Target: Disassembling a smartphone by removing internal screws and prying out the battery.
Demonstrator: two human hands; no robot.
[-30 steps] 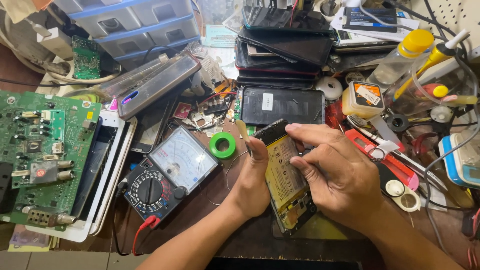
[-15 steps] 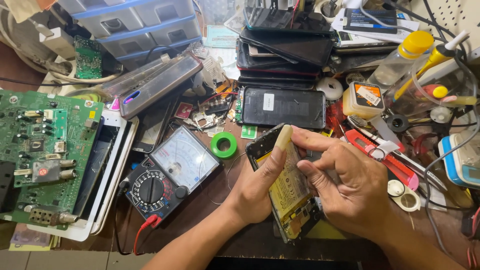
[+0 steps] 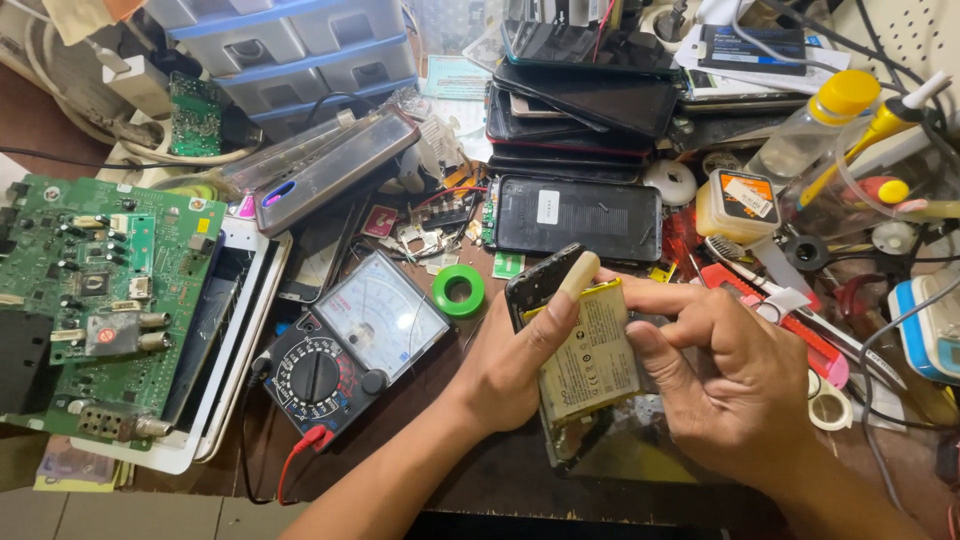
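A dark brown wooden counter (image 3: 470, 470) carries a dense clutter. At its left edge a green circuit board (image 3: 95, 290) lies over a white frame (image 3: 240, 340). Just right of that, near the front edge, sits an analog multimeter (image 3: 350, 345) with a red lead. A green tape roll (image 3: 459, 290) lies mid-counter, a black phone back (image 3: 575, 218) just behind it. Stacked phones (image 3: 590, 110) fill the rear, blue-grey drawers (image 3: 290, 45) the rear left corner.
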